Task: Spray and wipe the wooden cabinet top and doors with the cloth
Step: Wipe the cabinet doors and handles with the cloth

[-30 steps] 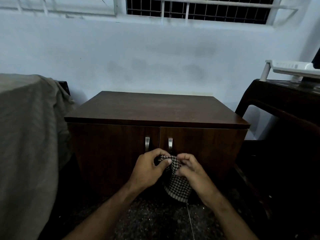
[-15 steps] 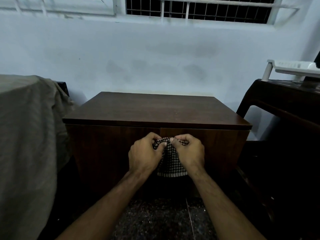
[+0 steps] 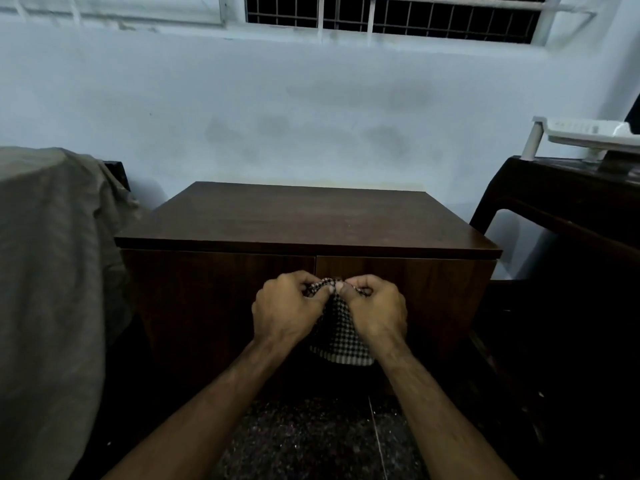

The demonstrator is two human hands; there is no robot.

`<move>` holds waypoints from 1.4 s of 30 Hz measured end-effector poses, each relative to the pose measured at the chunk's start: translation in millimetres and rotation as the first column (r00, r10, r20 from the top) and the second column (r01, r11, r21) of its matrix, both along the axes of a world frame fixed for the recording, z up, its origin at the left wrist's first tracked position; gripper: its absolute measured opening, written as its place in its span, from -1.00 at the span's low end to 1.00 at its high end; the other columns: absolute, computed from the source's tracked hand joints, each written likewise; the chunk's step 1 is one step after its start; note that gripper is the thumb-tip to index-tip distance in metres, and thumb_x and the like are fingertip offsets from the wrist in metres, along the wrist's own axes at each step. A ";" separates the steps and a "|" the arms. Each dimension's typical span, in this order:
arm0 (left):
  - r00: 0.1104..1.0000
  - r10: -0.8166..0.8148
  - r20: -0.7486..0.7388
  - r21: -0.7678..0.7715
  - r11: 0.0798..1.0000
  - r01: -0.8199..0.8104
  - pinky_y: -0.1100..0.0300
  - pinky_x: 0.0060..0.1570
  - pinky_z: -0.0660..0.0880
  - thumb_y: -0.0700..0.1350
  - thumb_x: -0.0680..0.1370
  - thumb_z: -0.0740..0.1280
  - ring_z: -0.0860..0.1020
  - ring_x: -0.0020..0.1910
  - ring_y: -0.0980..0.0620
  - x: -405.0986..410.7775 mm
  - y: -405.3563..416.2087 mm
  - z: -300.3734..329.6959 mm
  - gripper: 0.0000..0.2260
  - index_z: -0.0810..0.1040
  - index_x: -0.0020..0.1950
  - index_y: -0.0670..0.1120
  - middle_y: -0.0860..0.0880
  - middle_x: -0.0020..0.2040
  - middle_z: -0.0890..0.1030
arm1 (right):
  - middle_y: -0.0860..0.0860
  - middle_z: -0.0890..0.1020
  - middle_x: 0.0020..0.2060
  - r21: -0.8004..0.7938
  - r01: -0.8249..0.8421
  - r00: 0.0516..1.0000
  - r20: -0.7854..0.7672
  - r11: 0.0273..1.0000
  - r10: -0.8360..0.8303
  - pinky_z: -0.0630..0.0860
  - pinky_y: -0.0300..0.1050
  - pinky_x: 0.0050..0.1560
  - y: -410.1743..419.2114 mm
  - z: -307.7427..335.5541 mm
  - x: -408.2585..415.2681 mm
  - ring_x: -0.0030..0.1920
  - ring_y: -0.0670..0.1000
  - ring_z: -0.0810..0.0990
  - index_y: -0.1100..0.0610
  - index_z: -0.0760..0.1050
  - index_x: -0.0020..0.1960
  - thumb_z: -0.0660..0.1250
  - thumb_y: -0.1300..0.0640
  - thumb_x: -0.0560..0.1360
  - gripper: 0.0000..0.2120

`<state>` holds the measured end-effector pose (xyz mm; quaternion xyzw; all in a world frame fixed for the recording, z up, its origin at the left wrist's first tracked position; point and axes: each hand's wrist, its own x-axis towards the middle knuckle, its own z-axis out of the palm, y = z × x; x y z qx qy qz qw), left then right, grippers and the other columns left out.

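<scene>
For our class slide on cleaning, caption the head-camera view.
Left hand and right hand grip a black-and-white checked cloth before the dark brown wooden cabinet.

no readable text, labels or numbers anywhere, marks on the white device (image 3: 588,131) too blurred

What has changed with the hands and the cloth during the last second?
Both hands, left and right, rose with the checked cloth and now cover the door handles. Each keeps its grip on the top edge, with the cloth hanging below. The cabinet stayed as it was.
</scene>
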<state>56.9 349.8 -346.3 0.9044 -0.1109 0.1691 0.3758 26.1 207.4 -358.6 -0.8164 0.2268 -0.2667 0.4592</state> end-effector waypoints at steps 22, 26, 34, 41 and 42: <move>0.998 -0.042 -0.036 0.155 0.987 0.047 0.10 -0.02 0.61 0.19 0.57 0.33 0.68 0.02 0.00 -13.2 -11.9 -49.9 -0.73 0.66 0.18 0.14 0.06 0.01 0.73 | -0.22 0.66 -0.22 0.032 0.035 0.999 0.024 0.999 -0.035 0.48 -0.32 -0.30 3.4 -62.3 -16.5 -0.18 -0.23 0.61 -0.10 0.66 -0.10 0.53 -0.04 0.43 -0.91; 0.999 -0.021 -0.048 0.173 0.984 0.029 0.09 0.00 0.61 0.22 0.56 0.34 0.68 0.04 0.01 -1.6 -12.6 -49.5 -0.71 0.66 0.18 0.14 0.07 0.03 0.73 | -0.22 0.67 -0.22 -0.047 0.060 0.997 -0.054 0.997 -0.063 0.62 -0.11 -0.15 4.6 -57.8 -2.5 -0.18 -0.15 0.64 -0.19 0.57 -0.20 0.52 -0.11 0.42 -0.88; 0.998 -0.052 0.031 0.178 0.983 0.046 0.13 -0.07 0.61 0.21 0.55 0.33 0.68 -0.06 0.09 -0.9 -2.1 -41.4 -0.75 0.66 0.13 0.16 0.12 -0.05 0.73 | -0.21 0.65 -0.16 -0.144 0.016 0.999 0.030 0.989 -0.012 0.62 -0.09 -0.15 2.6 -50.4 -10.7 -0.14 -0.16 0.62 -0.17 0.58 -0.14 0.48 -0.11 0.45 -0.91; 0.997 -0.077 -0.023 0.228 0.970 0.080 0.12 0.01 0.61 0.22 0.57 0.31 0.68 0.01 0.08 -2.4 -5.9 -43.7 -0.74 0.64 0.18 0.17 0.11 0.03 0.72 | -0.21 0.63 -0.12 -0.195 0.013 0.998 -0.051 0.981 -0.023 0.61 -0.10 -0.15 4.1 -52.0 -14.5 -0.12 -0.15 0.61 -0.15 0.60 -0.09 0.45 -0.15 0.47 -0.89; 0.997 -0.083 0.002 0.227 0.971 0.080 0.14 -0.01 0.61 0.22 0.57 0.31 0.68 0.00 0.09 -3.2 -5.3 -43.0 -0.74 0.64 0.18 0.17 0.12 0.01 0.72 | -0.21 0.63 -0.11 -0.199 0.013 0.999 -0.029 0.980 -0.020 0.61 -0.11 -0.16 3.2 -50.4 -16.4 -0.12 -0.16 0.60 -0.15 0.61 -0.08 0.45 -0.14 0.48 -0.90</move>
